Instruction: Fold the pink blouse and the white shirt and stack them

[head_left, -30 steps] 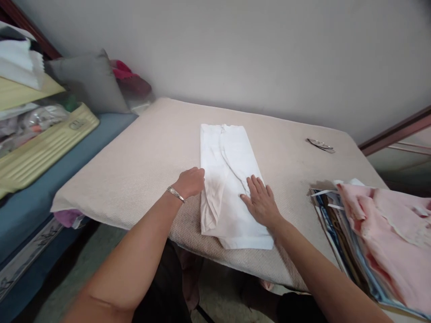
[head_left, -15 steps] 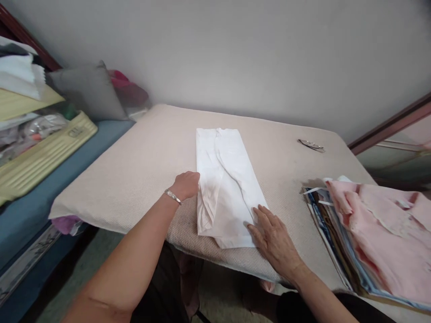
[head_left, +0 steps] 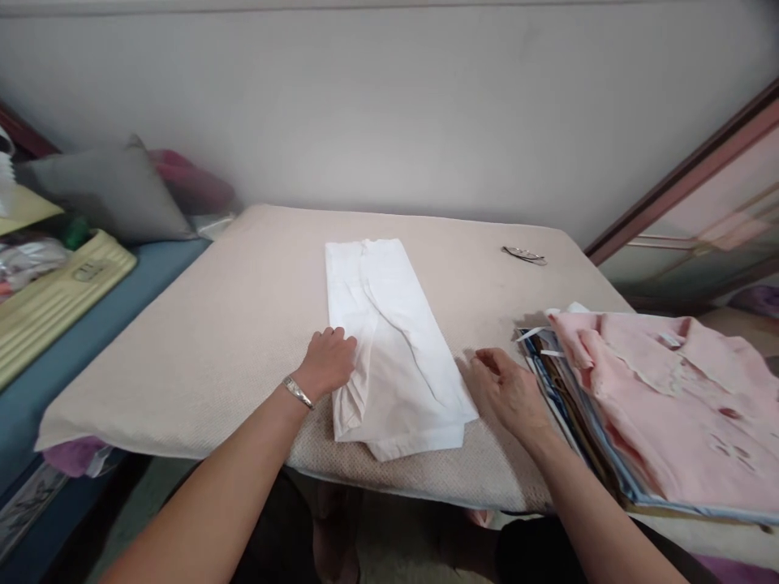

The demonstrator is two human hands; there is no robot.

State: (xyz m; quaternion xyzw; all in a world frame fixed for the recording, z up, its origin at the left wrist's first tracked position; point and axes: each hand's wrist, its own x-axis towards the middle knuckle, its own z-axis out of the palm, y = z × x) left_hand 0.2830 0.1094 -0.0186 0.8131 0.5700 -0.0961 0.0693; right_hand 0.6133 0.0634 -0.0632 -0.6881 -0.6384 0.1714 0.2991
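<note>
A white garment, folded into a long narrow shape, lies on the cloth-covered surface in front of me. Its left side has loose creased folds, and a wavy edge runs down its middle. My left hand, with a silver bracelet at the wrist, is closed at the garment's left edge with its fingertips on the fabric. Just right of the garment, my right hand hovers apart from it, fingers loosely bent and holding nothing.
At right lies a stack of folded clothes with a pink embroidered blouse on top. Eyeglasses rest near the back. To the left are a grey cushion and a yellow ribbed container. A wall stands behind.
My right hand has lifted off the garment's lower right part and moved right, its fingers bending. My left hand stays at the left edge. The view has shifted slightly right.
</note>
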